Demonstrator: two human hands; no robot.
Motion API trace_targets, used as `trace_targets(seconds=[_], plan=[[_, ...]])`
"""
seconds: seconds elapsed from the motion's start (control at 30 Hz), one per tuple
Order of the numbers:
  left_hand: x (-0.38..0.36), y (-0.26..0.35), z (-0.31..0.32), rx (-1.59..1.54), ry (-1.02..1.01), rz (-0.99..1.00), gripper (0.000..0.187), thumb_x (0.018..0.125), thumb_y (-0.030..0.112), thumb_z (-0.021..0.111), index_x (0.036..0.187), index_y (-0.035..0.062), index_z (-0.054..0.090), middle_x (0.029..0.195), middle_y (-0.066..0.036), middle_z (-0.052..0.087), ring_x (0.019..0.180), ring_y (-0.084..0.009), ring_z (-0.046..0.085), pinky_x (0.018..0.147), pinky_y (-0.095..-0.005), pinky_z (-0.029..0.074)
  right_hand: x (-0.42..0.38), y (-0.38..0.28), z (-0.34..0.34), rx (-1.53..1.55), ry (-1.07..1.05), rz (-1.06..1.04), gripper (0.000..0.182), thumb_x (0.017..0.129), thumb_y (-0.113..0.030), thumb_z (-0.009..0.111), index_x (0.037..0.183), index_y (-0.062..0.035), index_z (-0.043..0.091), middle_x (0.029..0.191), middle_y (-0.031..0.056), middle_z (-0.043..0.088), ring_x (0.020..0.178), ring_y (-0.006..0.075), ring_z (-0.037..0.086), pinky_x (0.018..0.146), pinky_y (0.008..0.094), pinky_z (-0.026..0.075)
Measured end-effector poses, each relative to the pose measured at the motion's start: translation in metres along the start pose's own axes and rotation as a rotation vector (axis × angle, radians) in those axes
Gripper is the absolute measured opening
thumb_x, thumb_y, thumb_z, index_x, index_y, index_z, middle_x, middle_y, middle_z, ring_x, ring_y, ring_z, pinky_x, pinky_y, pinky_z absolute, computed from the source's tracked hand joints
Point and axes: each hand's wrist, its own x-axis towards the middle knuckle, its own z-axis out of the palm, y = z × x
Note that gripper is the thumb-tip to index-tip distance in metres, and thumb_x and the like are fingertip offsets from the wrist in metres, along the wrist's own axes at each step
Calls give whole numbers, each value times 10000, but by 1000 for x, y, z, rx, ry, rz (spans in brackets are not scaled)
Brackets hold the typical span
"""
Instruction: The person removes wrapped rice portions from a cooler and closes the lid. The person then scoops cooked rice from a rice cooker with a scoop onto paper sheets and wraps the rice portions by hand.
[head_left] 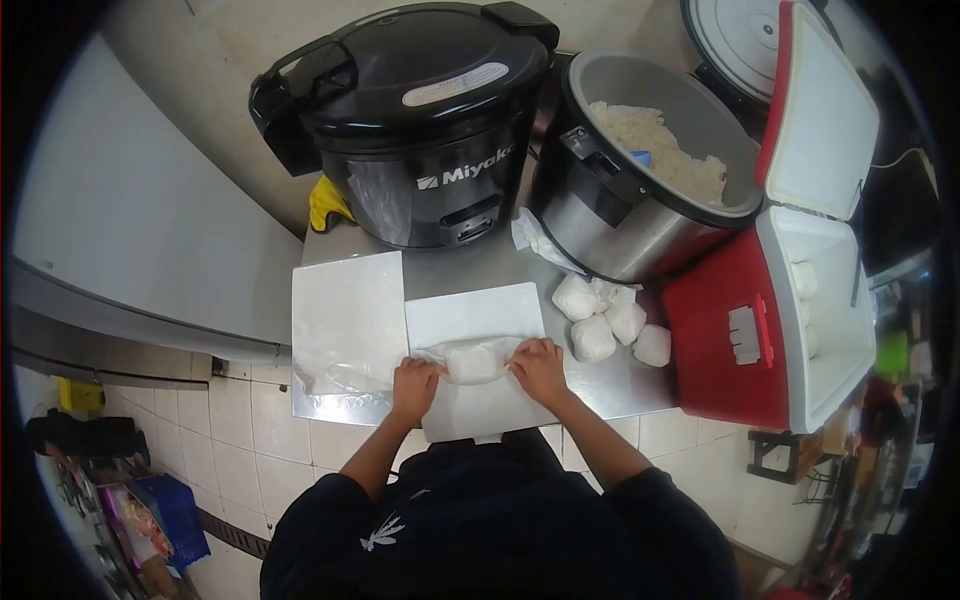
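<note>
A white, paper-wrapped packet [474, 362] lies in front of me at the table's near edge. My left hand [416, 387] is closed on the left end of its wrapper, and my right hand [539, 370] pinches the right end. Under the packet is a white sheet of paper [475, 308] that reaches over the near edge. A stack of white wrapping sheets [348, 315] with clear plastic on it sits to the left. On the right, several finished-looking wrapped packets [594, 338] are piled together. What the packet in my hands contains is hidden.
Behind stands a closed black Miyako rice cooker [430, 130]. Beside it is an open cooker [610, 225] holding cooked rice [650, 140] and something blue. A red cooler box [715, 330] with its lid raised borders the metal table [620, 395] on the right, white packets inside.
</note>
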Motion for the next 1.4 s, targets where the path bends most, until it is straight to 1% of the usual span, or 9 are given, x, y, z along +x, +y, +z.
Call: trace_targets(seconds=[0.1, 0.23, 0.3, 0.43, 0.57, 0.77, 0.83, 1.07, 1.4], plan=[[15, -5, -1, -2, -48, -23, 94, 780, 187, 598, 776, 120, 663, 763, -64, 624, 821, -280, 542, 709, -419, 414, 32, -14, -21, -175, -338, 295, 373, 671, -328, 727, 976, -133, 638, 950, 41, 570, 1043, 261, 458, 869, 384, 344], [17, 3, -11, -17, -131, -29, 116, 780, 226, 600, 747, 127, 653, 738, -54, 627, 831, -281, 544, 743, -423, 428, 51, -23, -27, -329, -259, 322, 536, 638, -401, 750, 1034, -77, 589, 984, 96, 566, 1085, 283, 445, 897, 399, 341], [8, 5, -11, -13, -95, 33, 121, 779, 238, 607, 742, 132, 653, 729, -44, 630, 835, -280, 547, 749, -425, 431, 54, -25, -20, -399, -139, 10, 474, 690, -293, 705, 1048, -28, 542, 991, 139, 552, 1047, 295, 498, 871, 404, 402], [1, 6, -9, 48, -42, 112, 147, 770, 286, 633, 780, 140, 646, 737, -23, 638, 845, -276, 559, 752, -430, 433, 43, -23, 18, -108, -61, -48, 153, 753, -101, 580, 875, -23, 528, 847, 156, 546, 865, 307, 587, 760, 387, 491], [22, 1, -7, 52, -182, -39, 177, 749, 299, 660, 832, 144, 632, 763, -28, 628, 842, -275, 563, 753, -425, 437, 14, -11, 28, 55, 28, -53, 266, 736, -56, 577, 991, 5, 529, 969, 158, 557, 884, 340, 577, 790, 377, 491], [40, 18, -21, 15, -276, -344, 252, 688, 247, 715, 869, 110, 604, 774, -51, 608, 861, -266, 564, 753, -414, 445, -21, -24, 21, -93, 107, -140, 519, 792, -230, 595, 1236, 1, 458, 1289, 135, 462, 1074, 311, 470, 973, 456, 352], [41, 24, -24, 199, 113, 34, 234, 697, 195, 702, 871, 84, 592, 814, -63, 589, 828, -269, 582, 735, -416, 461, -24, -31, 16, -200, -31, -57, 690, 794, -343, 599, 1349, -19, 348, 1425, 105, 312, 1158, 290, 395, 1046, 471, 246], [30, 16, 0, 57, -221, -89, 142, 728, 121, 633, 853, 73, 583, 879, -73, 560, 882, -283, 568, 752, -422, 468, -25, -42, 23, -235, -99, 9, 878, 782, -472, 583, 1406, 12, 199, 1477, 145, 193, 1188, 283, 388, 1074, 481, 195], [10, 52, 11, -176, 100, 88, 352, 835, 150, 576, 1123, -51, 548, 899, -216, 572, 805, -352, 589, 732, -399, 475, -21, -40, 24, -225, -161, 25, 897, 793, -533, 541, 1379, 70, 227, 1474, 205, 148, 1228, 307, 349, 1085, 490, 158]])
